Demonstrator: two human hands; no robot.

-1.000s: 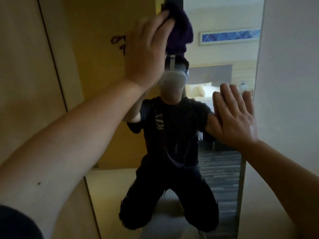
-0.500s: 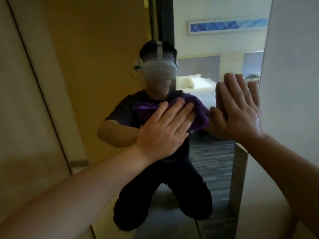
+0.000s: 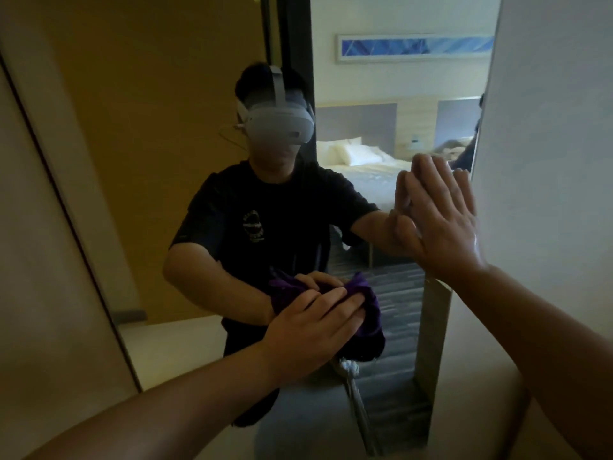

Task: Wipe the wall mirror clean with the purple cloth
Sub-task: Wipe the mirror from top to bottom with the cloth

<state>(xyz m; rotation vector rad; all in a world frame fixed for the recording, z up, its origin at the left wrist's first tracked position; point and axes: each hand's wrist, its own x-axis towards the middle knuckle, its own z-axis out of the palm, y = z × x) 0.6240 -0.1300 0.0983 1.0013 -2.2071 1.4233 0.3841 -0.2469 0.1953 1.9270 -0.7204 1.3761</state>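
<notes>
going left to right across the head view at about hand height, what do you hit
tan wall panel with a dark seam → left hand pressing flat → bunched purple cloth on the wall mirror → right hand flat at the mirror's right edge → pale wall

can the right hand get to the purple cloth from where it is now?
Probably yes. The right hand lies flat and empty on the mirror, above and right of the purple cloth; bare glass between. The left hand already presses that cloth.

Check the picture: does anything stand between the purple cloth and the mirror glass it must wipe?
Nothing visible does. The left hand presses the crumpled purple cloth straight against the tall wall mirror; the right hand rests flat higher up, apart.
</notes>
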